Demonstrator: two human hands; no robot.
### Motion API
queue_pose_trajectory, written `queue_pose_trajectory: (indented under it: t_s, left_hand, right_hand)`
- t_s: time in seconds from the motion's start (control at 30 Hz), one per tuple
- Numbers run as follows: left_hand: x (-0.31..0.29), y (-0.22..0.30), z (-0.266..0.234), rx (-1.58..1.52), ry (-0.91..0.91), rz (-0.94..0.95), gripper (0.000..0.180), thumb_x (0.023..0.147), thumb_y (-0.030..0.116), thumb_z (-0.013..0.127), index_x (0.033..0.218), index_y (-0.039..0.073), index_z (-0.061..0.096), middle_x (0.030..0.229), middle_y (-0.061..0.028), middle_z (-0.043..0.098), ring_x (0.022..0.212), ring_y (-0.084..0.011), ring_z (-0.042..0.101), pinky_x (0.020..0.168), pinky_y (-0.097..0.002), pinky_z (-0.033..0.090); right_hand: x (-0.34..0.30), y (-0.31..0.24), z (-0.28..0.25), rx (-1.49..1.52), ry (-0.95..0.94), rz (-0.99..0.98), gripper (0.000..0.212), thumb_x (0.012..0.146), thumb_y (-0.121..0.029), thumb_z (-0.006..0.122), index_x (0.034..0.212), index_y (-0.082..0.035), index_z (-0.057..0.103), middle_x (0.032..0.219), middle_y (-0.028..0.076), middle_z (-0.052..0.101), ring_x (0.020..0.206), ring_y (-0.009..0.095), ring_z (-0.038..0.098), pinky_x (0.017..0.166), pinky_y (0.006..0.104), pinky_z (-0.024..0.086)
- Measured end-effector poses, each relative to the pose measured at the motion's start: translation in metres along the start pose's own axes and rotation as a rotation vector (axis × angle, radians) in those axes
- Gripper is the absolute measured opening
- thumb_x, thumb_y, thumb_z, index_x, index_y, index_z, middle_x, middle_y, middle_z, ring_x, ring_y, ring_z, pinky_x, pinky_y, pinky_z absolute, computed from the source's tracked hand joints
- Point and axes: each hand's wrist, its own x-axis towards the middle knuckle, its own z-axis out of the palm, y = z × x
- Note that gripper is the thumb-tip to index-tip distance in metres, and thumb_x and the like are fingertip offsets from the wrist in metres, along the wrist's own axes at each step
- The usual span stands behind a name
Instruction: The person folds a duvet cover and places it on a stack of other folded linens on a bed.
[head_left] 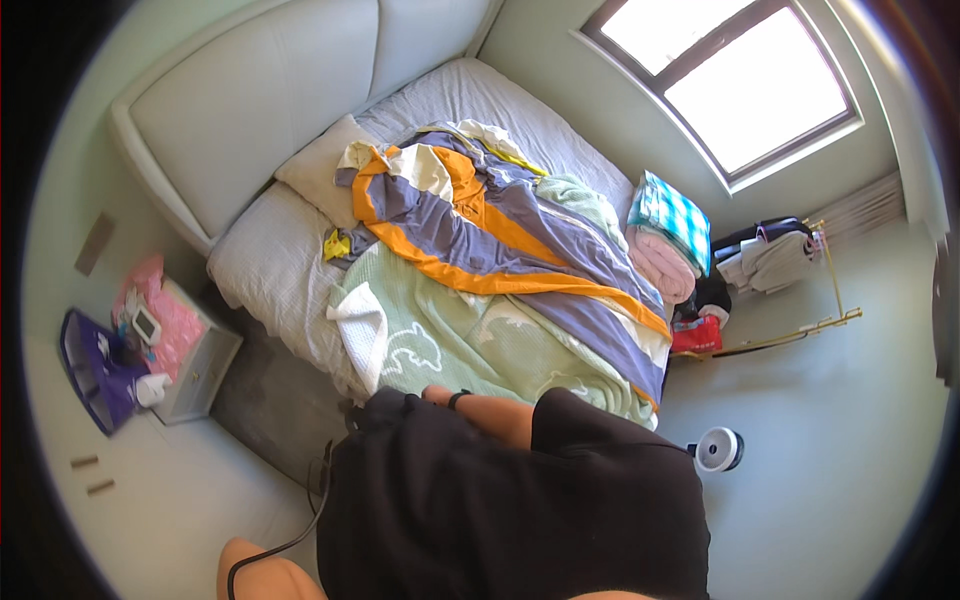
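Note:
My right hand (436,395), with a black band (458,400) at its wrist, reaches leftward across my front near the foot of the bed. Its fingers are mostly hidden behind bunched black cloth (390,412), so their grip does not show. My left hand is out of sight. Bare skin shows at the lower left beside a black cable (300,535). Just beyond my right hand, a green blanket (450,345) with white animal shapes covers part of the bed. Over it lies a rumpled grey, orange and cream bedcover (520,245).
A white nightstand (205,375) stands left of the bed, with pink plastic (165,310) and a purple object (90,370). At right are folded bedding (665,240), a gold clothes rack (825,322) and a round white-and-black device (717,450). A padded headboard (250,90) rises behind.

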Motion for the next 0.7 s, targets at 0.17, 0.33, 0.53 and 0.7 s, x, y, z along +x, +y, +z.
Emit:
queue_pose_trajectory:
  t_s: [0.17, 0.33, 0.53, 0.7]
  left_hand:
    - [0.099, -0.034, 0.022, 0.024, 0.136, 0.141, 0.020, 0.078, 0.004, 0.051, 0.097, 0.001, 0.053, 0.092, -0.0098, 0.053, 0.080, -0.0189, 0.051, 0.070, -0.0297, 0.042]
    - [0.203, -0.059, 0.067, -0.055, 0.244, 0.335, 0.021, 0.077, 0.004, 0.052, 0.098, 0.002, 0.052, 0.092, -0.0095, 0.053, 0.080, -0.0185, 0.050, 0.070, -0.0294, 0.042]
    - [0.335, -0.086, 0.153, -0.381, 0.332, 0.591, 0.022, 0.076, 0.004, 0.052, 0.098, 0.002, 0.052, 0.092, -0.0091, 0.053, 0.080, -0.0181, 0.050, 0.069, -0.0291, 0.042]
    - [0.441, -0.086, 0.204, -0.672, 0.456, 0.764, 0.023, 0.076, 0.004, 0.052, 0.099, 0.002, 0.052, 0.092, -0.0087, 0.053, 0.080, -0.0177, 0.050, 0.069, -0.0288, 0.042]
  right_hand:
    - [0.038, -0.068, -0.057, -0.132, 0.045, -0.013, 0.030, 0.067, -0.030, 0.057, 0.084, -0.006, 0.064, 0.085, 0.016, 0.062, 0.077, 0.031, 0.059, 0.067, 0.0392, 0.046]
    - [0.072, -0.118, -0.084, 0.103, 0.151, -0.002, 0.031, 0.066, -0.031, 0.055, 0.084, -0.007, 0.064, 0.086, 0.015, 0.062, 0.080, 0.031, 0.059, 0.070, 0.0383, 0.046]
    - [0.106, -0.142, -0.081, 0.249, 0.227, 0.226, 0.031, 0.065, -0.030, 0.055, 0.081, -0.006, 0.063, 0.081, 0.015, 0.062, 0.075, 0.031, 0.059, 0.067, 0.0381, 0.046]
    - [0.103, -0.210, -0.058, 0.483, 0.354, 0.351, 0.033, 0.067, -0.031, 0.052, 0.079, -0.003, 0.063, 0.079, 0.017, 0.062, 0.074, 0.031, 0.059, 0.067, 0.0386, 0.045]
